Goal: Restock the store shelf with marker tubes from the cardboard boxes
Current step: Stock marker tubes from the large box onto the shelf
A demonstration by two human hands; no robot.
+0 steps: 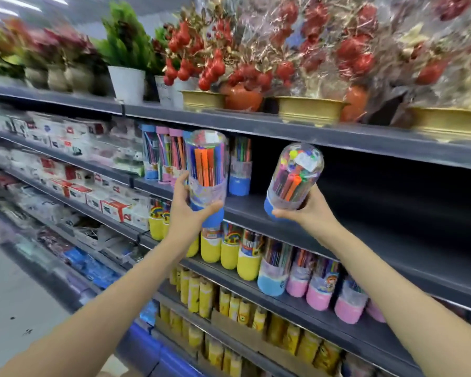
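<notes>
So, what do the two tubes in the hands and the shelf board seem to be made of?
Both marker tubes, left and right, look like clear glossy plastic: the markers show through and the domes catch light. Their blue bases look opaque, probably plastic. The shelf board looks like dark matte painted metal, though that is uncertain.

Two clear blue-based marker tubes: left tube (207, 175) upright, right tube (294, 178) tilted, above the dark shelf (365, 240)

Open dark grey metal shelf bay (365, 213) at centre right, free for a hand; row of clear blue- and pink-capped marker tubes (172, 159) blocks its left end, shelf board above (283, 129) limits height
</notes>
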